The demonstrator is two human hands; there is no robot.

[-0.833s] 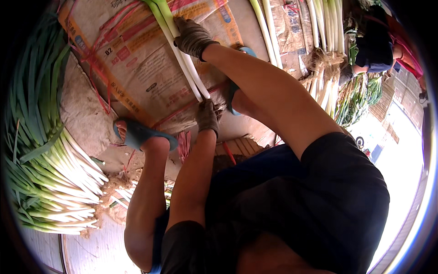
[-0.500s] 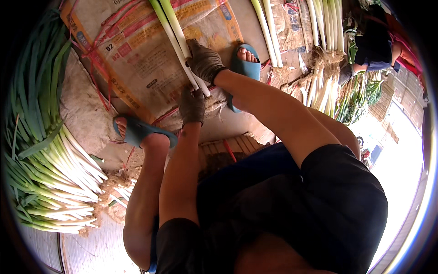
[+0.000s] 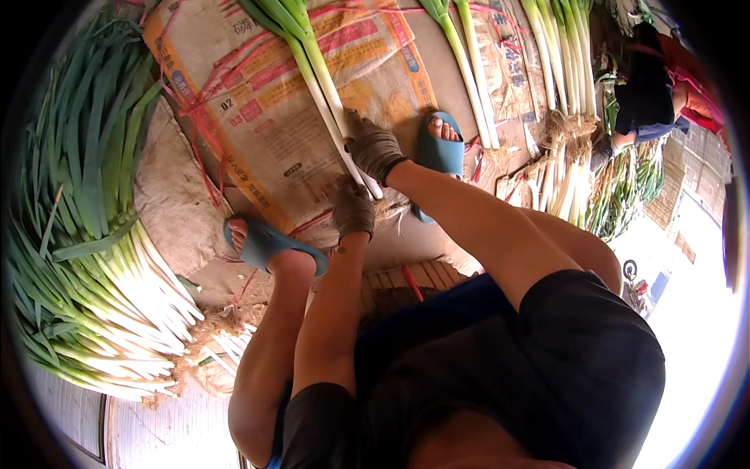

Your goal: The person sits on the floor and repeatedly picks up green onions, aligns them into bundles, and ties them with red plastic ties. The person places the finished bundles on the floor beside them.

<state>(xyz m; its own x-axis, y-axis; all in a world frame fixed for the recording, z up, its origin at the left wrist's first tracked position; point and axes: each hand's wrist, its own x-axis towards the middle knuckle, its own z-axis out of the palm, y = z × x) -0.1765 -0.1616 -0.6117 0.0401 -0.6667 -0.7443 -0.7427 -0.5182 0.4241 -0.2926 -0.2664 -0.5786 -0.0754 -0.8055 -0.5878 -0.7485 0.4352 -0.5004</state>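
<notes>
Two long green onions (image 3: 322,84) lie side by side on a printed woven sack (image 3: 273,129), green tops away from me and white ends toward me. My right hand (image 3: 375,148), in a dark grey-brown work glove, is closed at the right side of their white stalks. Nearer to me, my left hand (image 3: 354,209), gloved alike, is closed at the lower white ends. Its fingertips are partly hidden, and the root tips show just beside it.
A big heap of green onions (image 3: 101,258) lies at left. More onions (image 3: 467,74) and a bundle (image 3: 566,59) lie at right, near cut roots (image 3: 566,129). Red twine (image 3: 205,129) crosses the sack. My feet in blue slippers (image 3: 441,147) flank it. Another person (image 3: 648,94) works at far right.
The whole view has shifted, so the scene sits lower and further right. Both hands stay at the white ends of the two green onions, with little visible change relative to the sack.
</notes>
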